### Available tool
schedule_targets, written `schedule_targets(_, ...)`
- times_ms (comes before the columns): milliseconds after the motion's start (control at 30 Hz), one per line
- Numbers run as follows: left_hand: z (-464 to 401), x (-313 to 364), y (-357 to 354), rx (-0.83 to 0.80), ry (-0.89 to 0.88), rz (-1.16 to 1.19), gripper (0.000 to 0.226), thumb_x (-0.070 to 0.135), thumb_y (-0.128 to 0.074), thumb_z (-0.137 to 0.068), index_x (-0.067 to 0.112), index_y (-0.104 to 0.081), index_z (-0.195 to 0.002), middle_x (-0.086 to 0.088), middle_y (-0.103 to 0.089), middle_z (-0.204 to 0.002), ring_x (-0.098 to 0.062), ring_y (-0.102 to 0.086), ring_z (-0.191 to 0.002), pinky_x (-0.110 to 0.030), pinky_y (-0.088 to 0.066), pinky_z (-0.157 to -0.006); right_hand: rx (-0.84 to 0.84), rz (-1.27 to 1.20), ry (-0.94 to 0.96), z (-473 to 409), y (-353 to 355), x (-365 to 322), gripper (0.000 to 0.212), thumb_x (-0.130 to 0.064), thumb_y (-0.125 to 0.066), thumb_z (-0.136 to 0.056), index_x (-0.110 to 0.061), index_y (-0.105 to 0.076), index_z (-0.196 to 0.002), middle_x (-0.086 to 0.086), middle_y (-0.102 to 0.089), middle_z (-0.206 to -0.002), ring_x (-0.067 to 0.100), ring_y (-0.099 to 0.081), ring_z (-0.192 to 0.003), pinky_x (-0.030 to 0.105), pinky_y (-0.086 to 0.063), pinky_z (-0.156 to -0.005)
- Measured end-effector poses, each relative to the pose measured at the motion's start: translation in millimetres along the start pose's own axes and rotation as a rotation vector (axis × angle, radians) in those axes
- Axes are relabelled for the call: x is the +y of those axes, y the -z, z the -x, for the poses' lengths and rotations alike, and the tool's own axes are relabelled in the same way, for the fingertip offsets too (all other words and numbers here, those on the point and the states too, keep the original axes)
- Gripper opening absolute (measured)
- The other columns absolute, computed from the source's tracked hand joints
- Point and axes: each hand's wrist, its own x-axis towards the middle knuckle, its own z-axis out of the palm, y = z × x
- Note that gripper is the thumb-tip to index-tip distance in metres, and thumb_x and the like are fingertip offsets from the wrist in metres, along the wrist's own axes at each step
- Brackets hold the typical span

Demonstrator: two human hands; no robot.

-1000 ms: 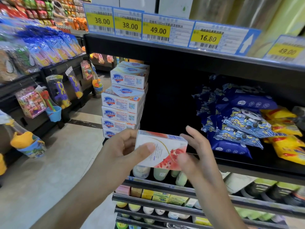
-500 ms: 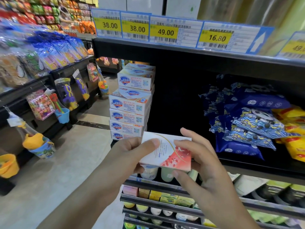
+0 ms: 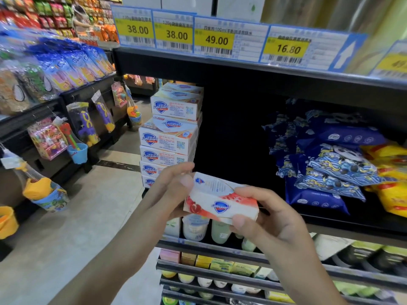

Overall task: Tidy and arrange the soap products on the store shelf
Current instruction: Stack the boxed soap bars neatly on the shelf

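We hold the soap box (image 3: 220,200) in front of the shelf (image 3: 352,223) — left hand (image 3: 174,194) and right hand (image 3: 271,219) each clamped on an end. Next, we judge, it goes onto the stack (image 3: 170,133) at the shelf's left end — squared, logo outward.

The black store shelf (image 3: 352,227) carries a stack of white Safeguard soap boxes (image 3: 169,137) at its left end, piled several high and not squarely aligned, and to the right, well apart from them, a loose heap of dark blue packets (image 3: 326,172) with yellow packets (image 3: 392,194) beside it at the far right. Between stack and heap the shelf board is dark. On the front edge of the shelf above (image 3: 242,64) stands a row of price labels (image 3: 217,38), and the lower shelves (image 3: 220,267) hold small bottles and little coloured boxes.
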Motion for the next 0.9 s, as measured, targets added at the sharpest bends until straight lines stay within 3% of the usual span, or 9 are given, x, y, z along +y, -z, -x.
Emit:
schedule_targets(100,11.0,-11.5,11.1,-0.186,-0.21,-0.153,0.085,0.053,-0.087,-0.076,0.057,-0.041,-0.147,0.023,-0.05,-0.153,-0.012,-0.055,-0.138,-0.04,-0.056,-0.097,0.008,-0.068,-0.117,-1.4,1.8,-3.2,0.057,-0.053,-0.091,-0.067,-0.029,-0.075,-0.117,0.004,-0.075,-0.12,0.021,-0.075,-0.097,0.029,-0.061,-0.08)
schedule_targets(167,12.5,-15.7,10.3,-0.205,-0.301,-0.236,0.096,0.039,-0.088,-0.077,0.053,-0.033,-0.154,0.022,-0.043,-0.158,-0.016,-0.046,-0.146,-0.047,-0.047,-0.108,0.022,-0.14,-0.2,-2.8,3.7,-3.3,0.057,-0.048,-0.094,-0.065,-0.027,-0.077,-0.116,0.008,-0.076,-0.115,0.023,-0.074,-0.089,0.028,-0.061,-0.078)
schedule_targets(233,11.3,-14.5,5.3,-0.192,-0.329,-0.275,0.09,0.029,-0.084,-0.082,0.052,-0.035,-0.154,0.019,-0.046,-0.156,-0.014,-0.043,-0.147,-0.047,-0.045,-0.111,0.015,-0.233,-0.278,-4.3,4.9,-3.8,0.042,-0.033,-0.087,-0.076,-0.024,-0.078,-0.116,0.013,-0.075,-0.112,0.022,-0.073,-0.082,0.028,-0.061,-0.074)
schedule_targets(333,10.0,-16.8,6.3,-0.151,-0.347,-0.303,0.076,0.022,-0.08,-0.086,0.049,-0.046,-0.148,0.018,-0.052,-0.151,-0.011,-0.045,-0.145,-0.042,-0.045,-0.111,-0.019,-0.32,-0.37,-5.6,6.4,-4.0,0.039,-0.031,-0.077,-0.078,-0.022,-0.077,-0.116,0.014,-0.076,-0.109,0.018,-0.072,-0.073,0.026,-0.061,-0.066)
schedule_targets(533,8.1,-15.9,5.3,-0.168,-0.332,-0.257,0.053,0.032,-0.08,-0.088,0.038,-0.057,-0.136,0.006,-0.071,-0.13,-0.021,-0.065,-0.126,-0.045,-0.053,-0.101,-0.065,-0.332,-0.434,-6.2,3.3,-11.1,0.038,-0.041,-0.071,-0.083,-0.022,-0.077,-0.116,0.014,-0.076,-0.107,0.017,-0.07,-0.064,0.028,-0.061,-0.06)
schedule_targets(667,7.8,-17.5,2.8,-0.161,-0.332,-0.224,0.05,0.035,-0.078,-0.087,0.039,-0.057,-0.133,0.004,-0.074,-0.125,-0.023,-0.069,-0.119,-0.045,-0.054,-0.098,-0.078,-0.285,-0.477,-6.0,3.3,-12.2,0.044,-0.055,-0.074,-0.089,-0.028,-0.073,-0.124,0.012,-0.075,-0.118,0.028,-0.07,-0.072,0.035,-0.061,-0.061)
schedule_targets(800,8.5,-18.5,0.2,-0.156,-0.281,-0.133,0.052,0.041,-0.079,-0.084,0.041,-0.058,-0.131,0.003,-0.075,-0.125,-0.022,-0.071,-0.118,-0.037,-0.061,-0.096,0.044,-0.07,-0.494,-21.0,-6.6,-15.9,0.033,-0.067,-0.071,-0.083,-0.041,-0.077,-0.103,0.01,-0.077,-0.109,0.024,-0.076,-0.07,0.035,-0.06,-0.058)
schedule_targets(867,9.3,-18.9,-1.9,-0.148,-0.245,-0.08,0.052,0.043,-0.081,-0.083,0.041,-0.059,-0.13,0.003,-0.075,-0.126,-0.022,-0.071,-0.118,-0.032,-0.06,-0.096,0.117,0.077,-0.403,-27.9,-3.8,-12.2,0.061,-0.071,-0.078,-0.066,-0.031,-0.069,-0.11,0.011,-0.075,-0.116,0.005,-0.074,-0.068,0.017,-0.056,-0.06)
schedule_targets(900,9.7,-18.3,-3.1,-0.136,-0.232,-0.07,0.05,0.043,-0.081,-0.084,0.041,-0.06,-0.128,0.004,-0.075,-0.125,-0.021,-0.071,-0.117,-0.03,-0.06,-0.095,0.114,0.117,-0.333,-25.3,-2.2,-10.0,0.077,-0.076,-0.078,-0.056,-0.032,-0.064,-0.118,0.004,-0.073,-0.12,0.003,-0.074,-0.078,0.013,-0.056,-0.065)
